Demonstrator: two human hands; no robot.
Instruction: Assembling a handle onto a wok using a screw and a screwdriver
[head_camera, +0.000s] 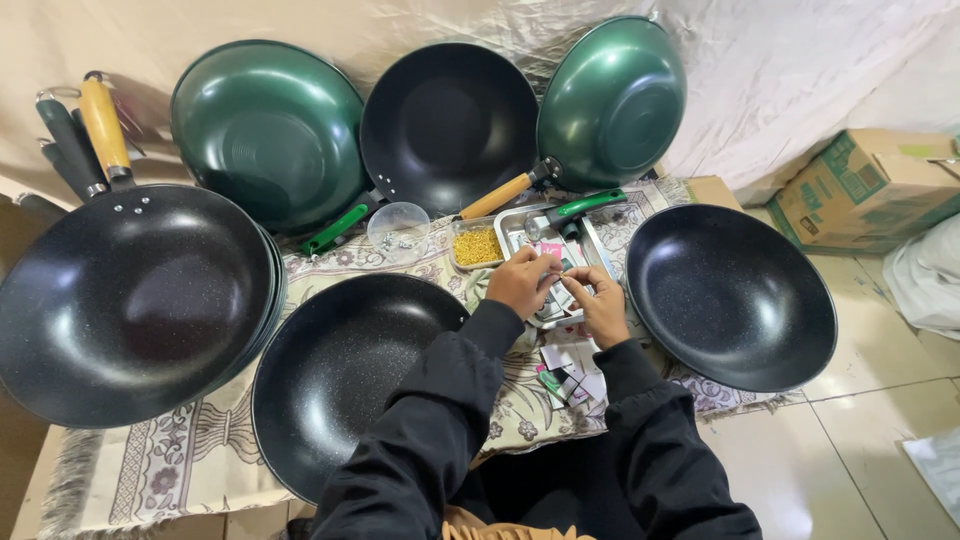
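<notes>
Under the hands: metal tray (512, 232) of small parts.
Left hand (520, 282): pinching a small item; which, cannot tell.
Right hand (603, 308): fingers curled, touching the same item.
Either side: black woks (335, 375).

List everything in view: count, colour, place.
black pans: four, black; stack far left, one front centre, one right, one leaning at the back
green pans: two, green; leaning on the back sheet
metal tray: one, silver; centre, under the hands
yellow bits: one heap, yellow; small dish beside the tray
clear bowl: one, see-through; left of the dish
patterned cloth: one, beige; under the pans
cardboard box: one, brown and green; far right
left hand: over the tray, pinching something too small to tell
right hand: over the tray
</notes>
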